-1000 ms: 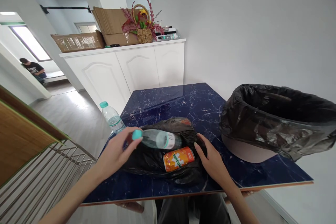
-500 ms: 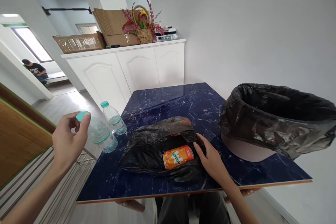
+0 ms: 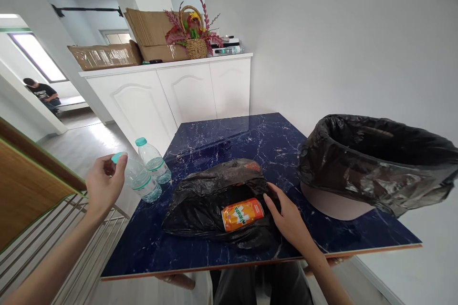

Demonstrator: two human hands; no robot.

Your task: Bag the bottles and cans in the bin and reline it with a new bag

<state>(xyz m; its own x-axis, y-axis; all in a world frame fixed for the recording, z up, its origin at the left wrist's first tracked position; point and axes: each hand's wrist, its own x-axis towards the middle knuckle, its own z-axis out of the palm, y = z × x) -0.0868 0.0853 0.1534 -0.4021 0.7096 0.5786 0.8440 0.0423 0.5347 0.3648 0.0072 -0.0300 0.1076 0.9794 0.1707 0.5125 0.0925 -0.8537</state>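
My left hand (image 3: 104, 182) pinches the teal cap of a clear plastic water bottle (image 3: 143, 184), partly filled and tilted, its base at the table's left edge. Whether that base rests on the table I cannot tell. Close behind it stands a second water bottle (image 3: 156, 162) with the same teal cap. A black plastic bag (image 3: 200, 209) lies with its mouth open in the middle. An orange Mirinda can (image 3: 243, 214) lies on its side in the opening. My right hand (image 3: 289, 219) grips the bag's right rim, thumb and fingers around the film.
On the right of the blue marbled table (image 3: 257, 138) stands a pale bin (image 3: 332, 202) lined with a black bag (image 3: 358, 164). A metal rack (image 3: 75, 243) is at the left. Behind, a white cabinet (image 3: 189, 88) carries cardboard boxes (image 3: 107, 55) and a flower basket (image 3: 196, 48). A person (image 3: 43, 93) sits far left.
My left hand has shifted right and slightly up with the bottle, bringing it closer to the second one. My right hand, the bag and the can stay in place.
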